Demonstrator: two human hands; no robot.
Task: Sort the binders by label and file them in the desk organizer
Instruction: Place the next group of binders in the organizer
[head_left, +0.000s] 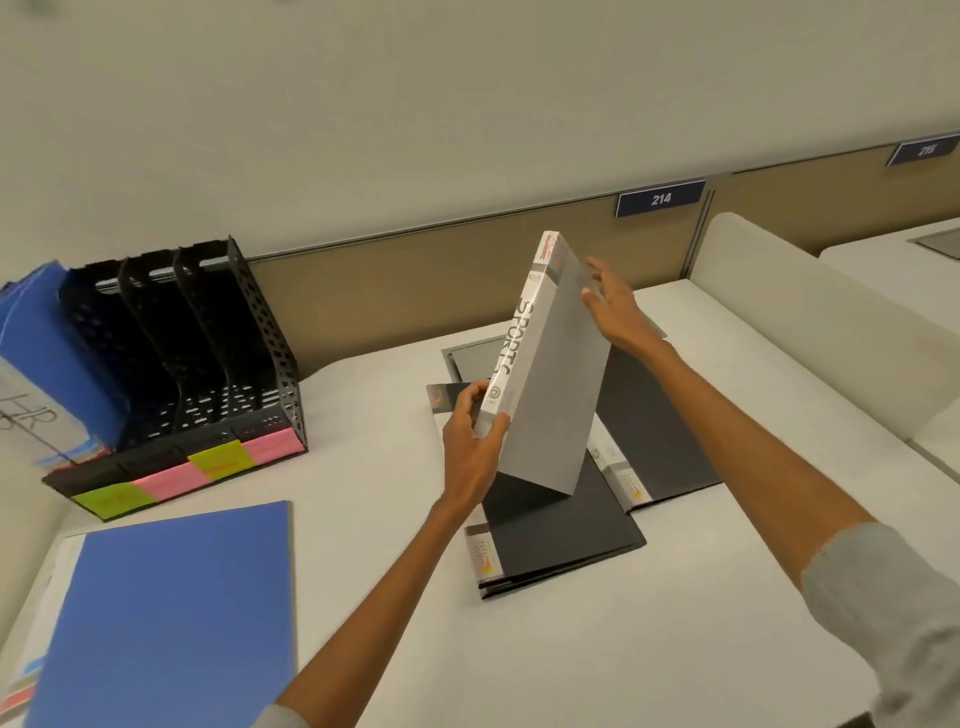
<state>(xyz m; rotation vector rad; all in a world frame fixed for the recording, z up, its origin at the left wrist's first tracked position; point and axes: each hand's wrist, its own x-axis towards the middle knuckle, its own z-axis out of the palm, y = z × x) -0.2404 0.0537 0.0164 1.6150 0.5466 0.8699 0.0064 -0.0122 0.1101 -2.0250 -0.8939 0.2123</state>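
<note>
A grey binder (550, 374) with "SPORTS" on its spine is held upright and tilted above the desk's middle. My left hand (475, 441) grips the lower end of its spine. My right hand (610, 306) touches its upper right edge with straight fingers. Under it lie dark grey binders: one (561, 535) nearest me, another (660, 441) to the right. The black desk organizer (208, 364) stands at the left, its slots empty, with green and pink sticky labels (218, 462) along its front. A blue folder (166, 618) lies flat at the near left.
Blue folders (36, 332) lean behind the organizer at the far left, beside a paper marked "HR" (31, 415). A tan partition with number plates 214 (661, 198) runs along the back. A white divider (821, 322) borders the desk on the right.
</note>
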